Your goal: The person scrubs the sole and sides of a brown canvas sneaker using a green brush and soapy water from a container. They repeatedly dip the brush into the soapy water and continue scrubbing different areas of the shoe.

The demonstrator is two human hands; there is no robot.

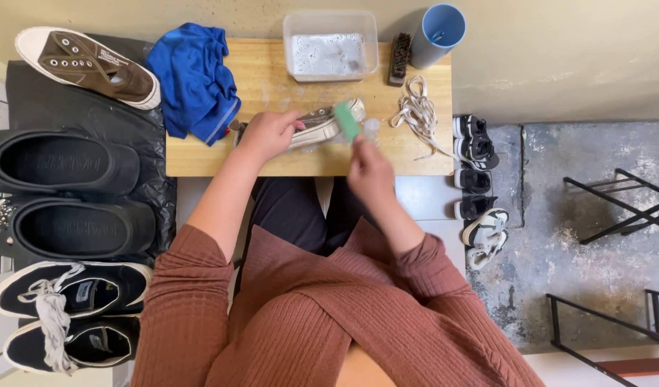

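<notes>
Right hand [369,166] grips green brush [347,120] against grey sneaker [322,124]; left hand [268,133] clasps sneaker on wooden table [422,154].

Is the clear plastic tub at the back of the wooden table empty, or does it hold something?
Not empty: the clear tub holds foamy, whitish liquid covering its bottom.

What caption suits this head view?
Left hand steadies a pale sneaker on the wooden table; right hand scrubs with a green brush.
</notes>
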